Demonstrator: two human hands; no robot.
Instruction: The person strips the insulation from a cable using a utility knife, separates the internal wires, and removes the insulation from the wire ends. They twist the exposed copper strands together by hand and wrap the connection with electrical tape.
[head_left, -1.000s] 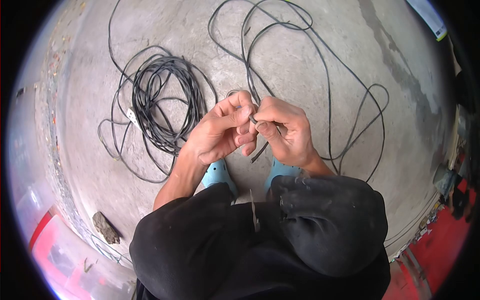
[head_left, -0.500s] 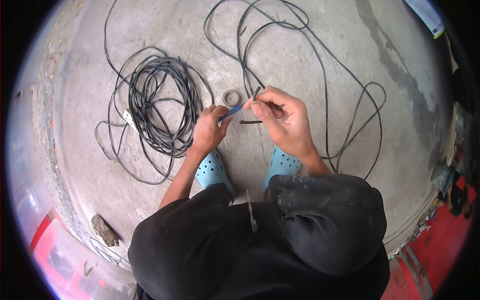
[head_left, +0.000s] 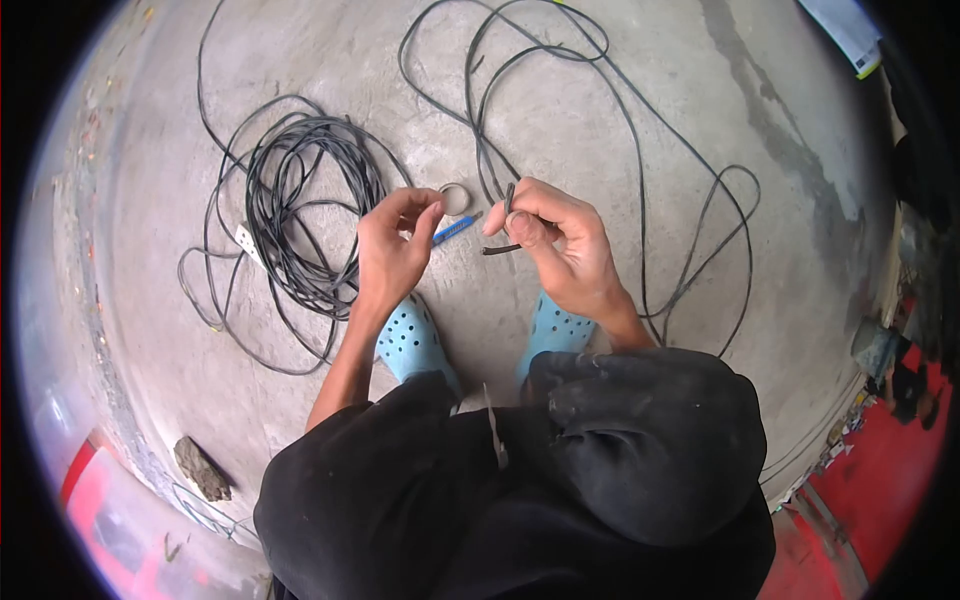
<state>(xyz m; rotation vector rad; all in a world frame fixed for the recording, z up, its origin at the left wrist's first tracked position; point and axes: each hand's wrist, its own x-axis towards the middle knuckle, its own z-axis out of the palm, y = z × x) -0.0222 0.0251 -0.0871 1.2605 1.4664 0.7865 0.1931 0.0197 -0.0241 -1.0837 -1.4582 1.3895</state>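
Observation:
My right hand pinches the dark cable, whose short cut end sticks out to the left below the fingers. My left hand has thumb and index finger brought together; anything between them is too small to make out. Beside its thumb, a blue cutter appears to lie on the floor, apart from the fingers. A roll of tape is on the floor just above the cutter.
A large coil of black cable lies at left, with a white socket strip beside it. Loose cable loops spread at right. Blue clogs are below the hands. A stone sits at lower left.
My left hand has let go of the blue cutter and moved left and slightly up. My right hand still grips the cable in nearly the same place. The view has shifted slightly.

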